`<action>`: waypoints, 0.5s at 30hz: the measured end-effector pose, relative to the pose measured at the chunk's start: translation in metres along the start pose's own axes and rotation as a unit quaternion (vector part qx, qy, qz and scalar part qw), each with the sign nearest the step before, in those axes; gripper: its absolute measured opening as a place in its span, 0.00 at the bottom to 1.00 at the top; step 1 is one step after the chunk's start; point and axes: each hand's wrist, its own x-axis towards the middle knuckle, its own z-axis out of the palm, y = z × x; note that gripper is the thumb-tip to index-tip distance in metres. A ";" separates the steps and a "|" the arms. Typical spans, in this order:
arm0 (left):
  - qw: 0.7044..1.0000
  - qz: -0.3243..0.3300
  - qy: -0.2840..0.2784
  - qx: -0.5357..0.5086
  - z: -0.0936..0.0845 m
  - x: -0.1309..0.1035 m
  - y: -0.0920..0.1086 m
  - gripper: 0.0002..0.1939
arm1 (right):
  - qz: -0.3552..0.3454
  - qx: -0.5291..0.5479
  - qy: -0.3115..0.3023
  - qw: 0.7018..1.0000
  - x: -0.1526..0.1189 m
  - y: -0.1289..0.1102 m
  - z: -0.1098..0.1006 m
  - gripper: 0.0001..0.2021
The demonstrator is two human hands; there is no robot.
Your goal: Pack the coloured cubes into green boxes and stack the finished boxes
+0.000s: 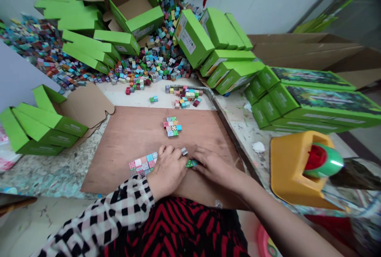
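Observation:
A flat block of small printed cubes (143,163) lies on the brown board (119,130), its right part covered by my left hand (170,169). The fingers of that hand are bent and pressed together over the cubes. My right hand (212,165) rests just to the right, fingers together against a few green and blue cubes (191,163). A grey patterned cube piece (184,151) shows between the two hands. Beyond them sits a small cluster of cubes (172,126), touched by neither hand.
Loose cubes (160,62) are heaped at the back among green boxes (193,39). More green boxes (321,102) are stacked at the right, behind a yellow tape dispenser (279,165). Open green boxes (44,126) stand at the left. A raised metal edge (229,126) borders the board.

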 end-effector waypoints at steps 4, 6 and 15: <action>1.000 0.007 -0.002 -0.002 0.001 -0.001 -0.001 0.07 | 0.022 0.005 -0.034 0.999 0.000 0.005 -0.008 0.08; 1.000 0.017 -0.008 -0.004 0.001 -0.002 -0.002 0.07 | 0.042 -0.013 -0.031 0.999 0.001 0.008 -0.014 0.08; 0.999 0.029 -0.012 -0.019 0.004 -0.005 -0.003 0.06 | 0.069 0.007 0.017 0.997 0.009 0.007 -0.007 0.09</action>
